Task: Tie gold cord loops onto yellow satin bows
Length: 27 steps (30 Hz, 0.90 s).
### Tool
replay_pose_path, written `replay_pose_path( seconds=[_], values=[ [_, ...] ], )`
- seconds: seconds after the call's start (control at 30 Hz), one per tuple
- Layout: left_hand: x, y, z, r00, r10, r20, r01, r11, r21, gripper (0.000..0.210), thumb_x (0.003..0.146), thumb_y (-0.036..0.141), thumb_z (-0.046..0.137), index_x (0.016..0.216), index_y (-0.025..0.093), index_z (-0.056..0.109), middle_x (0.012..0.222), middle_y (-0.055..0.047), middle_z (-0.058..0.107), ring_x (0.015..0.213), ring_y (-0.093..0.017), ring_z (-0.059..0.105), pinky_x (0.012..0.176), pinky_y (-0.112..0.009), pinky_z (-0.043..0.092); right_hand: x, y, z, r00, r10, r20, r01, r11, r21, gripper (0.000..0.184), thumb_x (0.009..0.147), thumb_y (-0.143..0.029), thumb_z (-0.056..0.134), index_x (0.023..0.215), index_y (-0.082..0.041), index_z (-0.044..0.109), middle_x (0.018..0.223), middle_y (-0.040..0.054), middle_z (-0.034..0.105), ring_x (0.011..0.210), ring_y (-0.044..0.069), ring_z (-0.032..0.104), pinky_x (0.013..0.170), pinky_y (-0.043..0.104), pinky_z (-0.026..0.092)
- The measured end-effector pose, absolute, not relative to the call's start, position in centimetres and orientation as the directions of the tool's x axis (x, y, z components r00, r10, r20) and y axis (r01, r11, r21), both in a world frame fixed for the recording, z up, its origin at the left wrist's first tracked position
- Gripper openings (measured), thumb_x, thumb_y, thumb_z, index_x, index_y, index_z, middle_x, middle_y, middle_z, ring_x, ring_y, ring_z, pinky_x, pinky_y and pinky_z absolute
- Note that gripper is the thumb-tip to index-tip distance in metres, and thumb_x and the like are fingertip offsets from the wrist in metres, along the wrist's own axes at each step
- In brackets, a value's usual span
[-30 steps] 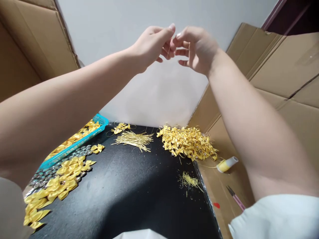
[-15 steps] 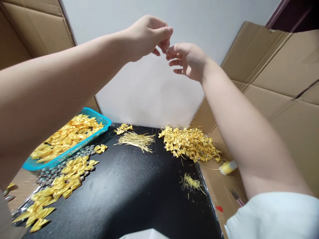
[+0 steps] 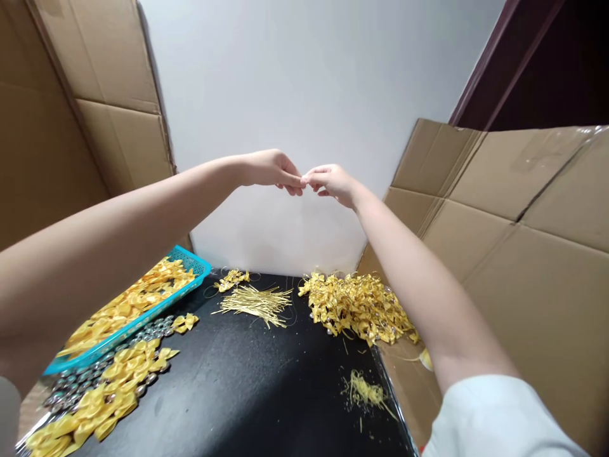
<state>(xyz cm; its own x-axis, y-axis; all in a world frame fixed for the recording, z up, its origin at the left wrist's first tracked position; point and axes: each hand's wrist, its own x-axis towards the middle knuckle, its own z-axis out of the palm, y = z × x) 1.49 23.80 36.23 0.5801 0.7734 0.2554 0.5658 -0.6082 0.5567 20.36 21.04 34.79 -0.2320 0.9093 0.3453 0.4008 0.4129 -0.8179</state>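
Observation:
Both arms stretch out in front of the white wall, high over the far end of the black table. My left hand [image 3: 280, 172] pinches at the fingertips, and my right hand [image 3: 333, 183] pinches against it, the tips meeting. Whatever they hold is too small to make out. Below them lies a bundle of cut gold cords [image 3: 257, 303]. To its right is a heap of small yellow bows with beads and loops [image 3: 356, 304]. Larger yellow ribbon bows [image 3: 118, 374] and silvery beads [image 3: 78, 384] lie along the table's left edge.
A turquoise basket [image 3: 202, 270] of yellow bows stands at the left. Yellow thread scraps [image 3: 366, 388] lie near the right edge of the black table [image 3: 228, 387]. Cardboard panels [image 3: 537, 273] enclose both sides, and a white wall [image 3: 285, 82] closes the back.
The view has tilted up, so the table sits lower in the picture. Both hands now appear lower and farther away, with their fingertips pressed together and arms more extended.

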Motion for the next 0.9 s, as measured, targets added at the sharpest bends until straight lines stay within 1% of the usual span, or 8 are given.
replay_pose_path(
  seconds=[0.13,0.33,0.53,0.63,0.73,0.8,0.87,0.9],
  values=[
    [1.4,23.6,36.0,0.563,0.770,0.301,0.616,-0.634,0.467,0.033,0.068,0.053,0.067,0.076,0.023,0.079,0.077,0.000,0.076,0.081,-0.019,0.067,0.072,-0.026,0.043,20.5,20.9,34.7,-0.252,0.913,0.322,0.407,0.401,-0.820,0.010,0.071,-0.018,0.065,0.061,-0.017,0.063,0.062,-0.0039,0.053,0.062,0.009,0.046,0.064,0.024,0.037],
    [0.8,24.3,36.1,0.515,0.779,0.358,0.646,-0.627,0.436,0.027,0.065,0.051,0.073,0.071,0.026,0.080,0.070,-0.002,0.075,0.063,-0.016,0.057,0.057,-0.027,0.033,20.2,21.1,34.4,-0.253,0.907,0.336,0.394,0.414,-0.821,0.009,0.074,-0.019,0.065,0.065,-0.018,0.063,0.064,-0.0036,0.054,0.061,0.009,0.048,0.064,0.024,0.037],
    [0.3,24.6,37.6,0.448,0.758,0.475,0.632,-0.644,0.431,0.014,0.070,0.038,0.078,0.066,0.025,0.077,0.064,0.003,0.072,0.067,-0.014,0.044,0.064,-0.029,0.030,19.6,21.3,34.0,-0.206,0.880,0.427,0.348,0.474,-0.809,0.009,0.080,-0.026,0.066,0.079,-0.019,0.061,0.080,-0.0015,0.060,0.067,0.010,0.050,0.065,0.023,0.039],
    [0.3,23.6,38.6,0.368,0.767,0.526,0.669,-0.611,0.423,0.012,0.072,0.031,0.079,0.064,0.023,0.076,0.060,0.004,0.067,0.065,-0.012,0.039,0.067,-0.030,0.030,19.3,21.5,33.4,-0.177,0.889,0.422,0.297,0.457,-0.839,0.023,0.078,-0.034,0.070,0.093,-0.022,0.057,0.103,0.0016,0.064,0.085,0.013,0.057,0.074,0.026,0.044],
    [0.7,21.8,39.9,0.362,0.735,0.573,0.637,-0.644,0.423,0.012,0.074,0.030,0.077,0.070,0.019,0.077,0.070,0.003,0.069,0.063,-0.010,0.041,0.063,-0.029,0.029,18.0,21.6,32.4,-0.214,0.873,0.437,0.179,0.475,-0.861,0.044,0.074,-0.043,0.075,0.108,-0.026,0.052,0.119,0.0037,0.061,0.106,0.018,0.058,0.085,0.031,0.046],
    [1.1,20.6,41.0,0.363,0.709,0.604,0.593,-0.676,0.438,0.021,0.074,0.034,0.076,0.084,0.016,0.079,0.081,0.000,0.070,0.068,-0.010,0.047,0.065,-0.027,0.033,16.5,21.1,31.6,-0.269,0.846,0.460,0.067,0.494,-0.867,0.047,0.075,-0.049,0.074,0.109,-0.026,0.051,0.113,0.0030,0.063,0.104,0.017,0.060,0.085,0.030,0.047],
    [1.2,20.0,42.2,0.356,0.688,0.632,0.525,-0.707,0.474,0.031,0.079,0.032,0.071,0.097,0.007,0.076,0.089,-0.005,0.070,0.081,-0.013,0.058,0.073,-0.027,0.039,14.7,20.0,30.5,-0.320,0.826,0.465,-0.044,0.477,-0.878,0.040,0.080,-0.058,0.067,0.098,-0.024,0.053,0.088,-0.0004,0.062,0.080,0.013,0.061,0.073,0.026,0.047],
    [1.1,20.0,42.8,0.356,0.683,0.638,0.482,-0.719,0.501,0.038,0.082,0.028,0.066,0.108,0.001,0.071,0.099,-0.008,0.069,0.092,-0.016,0.062,0.080,-0.028,0.041,13.9,19.2,29.9,-0.327,0.826,0.459,-0.086,0.458,-0.885,0.041,0.084,-0.063,0.060,0.090,-0.024,0.053,0.073,-0.0033,0.055,0.064,0.010,0.054,0.064,0.023,0.044]
  ],
)
